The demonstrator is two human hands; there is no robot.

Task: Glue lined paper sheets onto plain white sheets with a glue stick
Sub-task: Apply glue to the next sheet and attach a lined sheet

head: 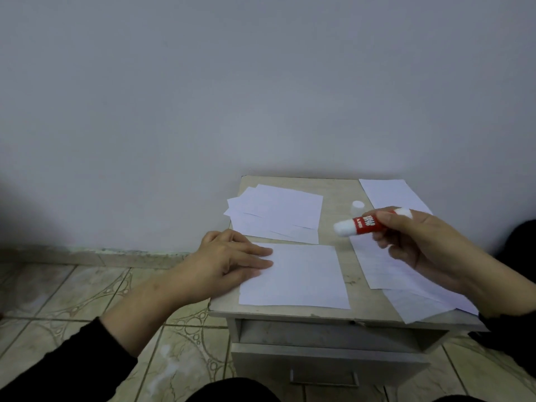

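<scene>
Against a plain grey wall, a small table (333,198) holds papers; the left hand (229,256) lies flat, fingers straight, on the near sheet (301,277), while the right hand (417,239) grips the uncapped glue stick (359,224) above it, cap (357,207) standing behind

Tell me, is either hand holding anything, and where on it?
The right hand grips the glue stick around its red barrel. The left hand only rests flat on a sheet.

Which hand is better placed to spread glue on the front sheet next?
Likely the right hand: it already grips the uncapped glue stick, held above the table just right of the front sheet. The left hand lies flat on that sheet's left edge, steadying it.
</scene>
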